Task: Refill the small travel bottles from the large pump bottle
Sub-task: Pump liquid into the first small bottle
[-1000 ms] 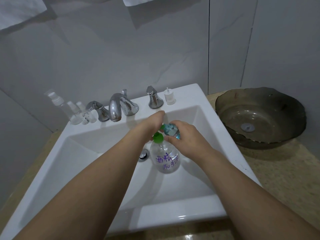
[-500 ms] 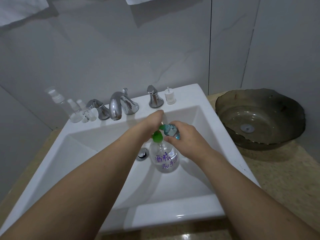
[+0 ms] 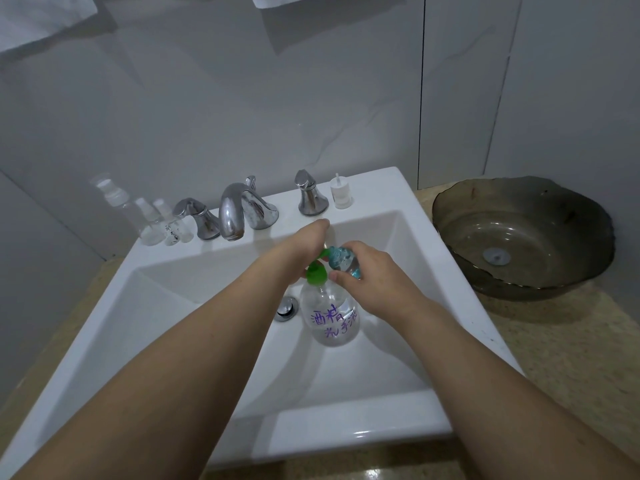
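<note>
1. Big clear pump bottle (image 3: 330, 315), purple scribble on it, standing inside the white sink (image 3: 346, 434).
2. Left hand (image 3: 298, 251) resting flat on the green pump head (image 3: 316, 271), fingers straight.
3. Right hand (image 3: 374, 271) wrapped around a small blue-tinted travel bottle (image 3: 341, 259), right by the nozzle.
4. Spare little bottles (image 3: 162, 223) lined up left of the faucet (image 3: 235, 211).

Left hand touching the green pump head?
Touching. Head view: the left hand lies on top of the green pump head, no gap visible between them.
</note>
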### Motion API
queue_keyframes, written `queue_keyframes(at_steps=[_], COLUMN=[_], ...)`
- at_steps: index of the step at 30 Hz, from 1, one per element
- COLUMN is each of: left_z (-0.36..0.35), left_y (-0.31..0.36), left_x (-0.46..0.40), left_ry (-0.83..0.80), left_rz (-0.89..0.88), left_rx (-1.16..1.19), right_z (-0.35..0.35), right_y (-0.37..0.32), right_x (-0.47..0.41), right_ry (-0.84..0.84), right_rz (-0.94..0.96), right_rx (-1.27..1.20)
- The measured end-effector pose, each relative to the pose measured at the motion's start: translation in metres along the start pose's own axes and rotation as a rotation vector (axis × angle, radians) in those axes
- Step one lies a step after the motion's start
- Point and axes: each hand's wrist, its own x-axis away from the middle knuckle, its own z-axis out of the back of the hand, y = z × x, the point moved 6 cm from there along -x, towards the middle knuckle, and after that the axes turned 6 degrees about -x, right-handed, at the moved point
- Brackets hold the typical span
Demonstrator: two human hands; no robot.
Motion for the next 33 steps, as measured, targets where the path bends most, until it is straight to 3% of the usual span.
queue_keyframes(at_steps=[33], left_z=[0.004], left_y=[-0.001], left_x=[0.000], left_ry=[0.020], left_rz=[0.000], left_rx=[0.034], right_z=[-0.002], right_y=[0.000], right_x=[0.001], right_ry=[-0.003], right_rz=[0.011], right_rx=[-0.007])
